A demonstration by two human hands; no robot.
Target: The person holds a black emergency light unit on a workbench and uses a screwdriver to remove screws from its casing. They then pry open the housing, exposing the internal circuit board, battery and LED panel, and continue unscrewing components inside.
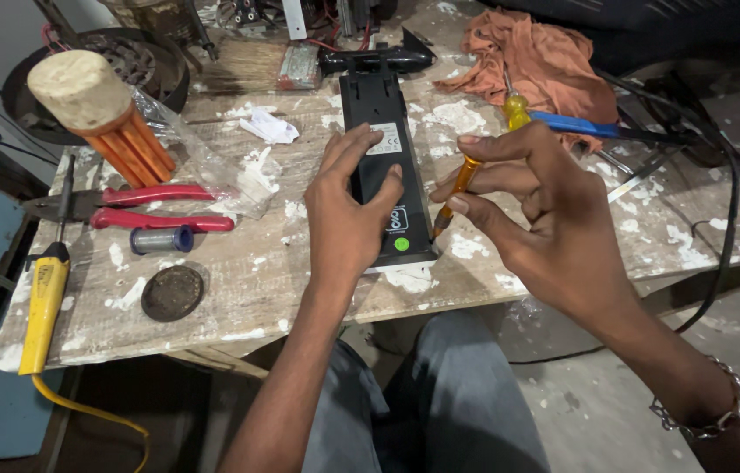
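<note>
1. Paint-splashed and worn, the wooden desk [239, 289] carries a clutter of tools, with bare floor showing beyond its near edge.
2. At the middle lies a long black device [379, 114], flat on the desk, its length running from 12 o'clock down to 6 o'clock, its near end at the desk's front edge.
3. The left hand [348, 219] rests on top of the device's near half, fingers spread loosely and pressing flat on the casing; it grips nothing.
4. The right hand [536, 210] sits just at 3 o'clock of the device, fingers curled, pinching an orange-handled screwdriver [458, 188] between thumb and fingertips.
5. The screwdriver slants, its tip down against the device's right edge near the lower end.
6. Around 9 o'clock of the left hand lie red-handled pliers [155, 206], a small grey spool [160, 239] and a dark round disc [172, 292].
7. A yellow-handled tool [44, 302] lies at the far left edge.
8. At 1 o'clock, an orange cloth [536, 57] is bunched behind the right hand.
</note>
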